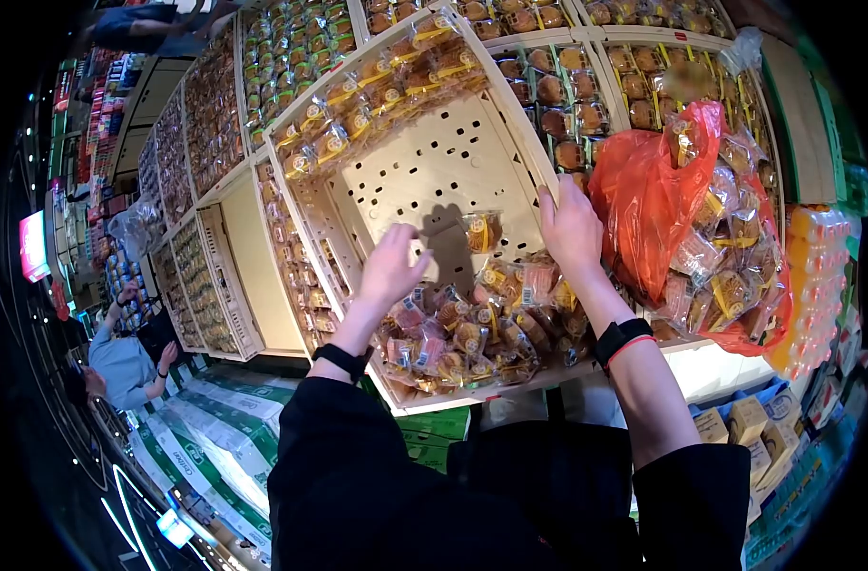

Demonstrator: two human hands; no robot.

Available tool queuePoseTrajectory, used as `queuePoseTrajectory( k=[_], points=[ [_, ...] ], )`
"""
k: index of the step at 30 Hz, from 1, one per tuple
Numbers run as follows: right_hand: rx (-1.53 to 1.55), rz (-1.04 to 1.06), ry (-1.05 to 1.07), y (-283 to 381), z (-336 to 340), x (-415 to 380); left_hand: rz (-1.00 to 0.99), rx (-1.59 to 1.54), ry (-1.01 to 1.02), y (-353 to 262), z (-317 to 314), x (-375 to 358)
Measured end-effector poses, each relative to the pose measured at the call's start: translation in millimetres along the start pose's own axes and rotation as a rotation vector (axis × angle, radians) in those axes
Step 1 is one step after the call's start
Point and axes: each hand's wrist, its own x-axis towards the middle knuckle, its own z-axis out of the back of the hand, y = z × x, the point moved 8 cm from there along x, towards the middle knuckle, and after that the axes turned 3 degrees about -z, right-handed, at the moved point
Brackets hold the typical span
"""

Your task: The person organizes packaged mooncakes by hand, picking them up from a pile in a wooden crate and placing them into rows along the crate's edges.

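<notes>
A cream plastic crate with a perforated floor is tilted in front of me. Wrapped small cakes are heaped at its near end, and others line its far end. One wrapped cake lies alone on the bare floor between them. My left hand hovers over the crate's left half, fingers loosely bent and apart, with nothing visible in it. At the right rim, my right hand grips the crate's side wall. Just right of that hand sits a red plastic bag with wrapped cakes spilling from its opening.
Crates of packaged cakes surround mine behind and to the left. A bare cream bin stands at left. Bottled orange drinks are at right. Green-and-white cartons lie lower left, near another person.
</notes>
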Motion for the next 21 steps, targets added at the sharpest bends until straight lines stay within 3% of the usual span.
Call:
queuePoseTrajectory(
  k=[4, 7, 9, 13, 16, 18, 20, 21],
  points=[
    [-0.002, -0.014, 0.007, 1.3, 1.8, 0.1, 0.09, 0.004, 0.172, -40.1, -33.2, 25.7],
    [-0.002, -0.016, 0.007, 0.5, 0.8, -0.1, 0.086, 0.075, 0.115, -61.9, -49.6, 43.9],
    [-0.007, -0.027, 0.019, 1.5, 2.8, -0.5, -0.008, 0.162, -0.071, -69.7, -49.5, 52.3],
    [-0.009, -0.038, 0.05, 2.4, 1.7, 0.6, -0.03, 0.179, -0.073, -71.4, -51.7, 58.1],
    [-0.018, -0.013, 0.017, 0.5, 0.4, 0.3, -0.045, 0.057, -0.174, -53.7, -16.1, 72.4],
    [-0.001, -0.014, 0.017, -0.6, 0.2, 1.2, -0.112, 0.001, -0.361, -33.1, 29.1, 87.6],
    [0.015, -0.016, 0.018, -0.3, 0.7, -0.5, -0.139, 0.21, -0.581, -29.1, 82.6, 89.4],
    [0.001, -0.022, 0.025, 0.5, 1.1, 0.0, -0.082, 0.194, -0.565, -13.7, 95.5, 99.0]
  ],
)
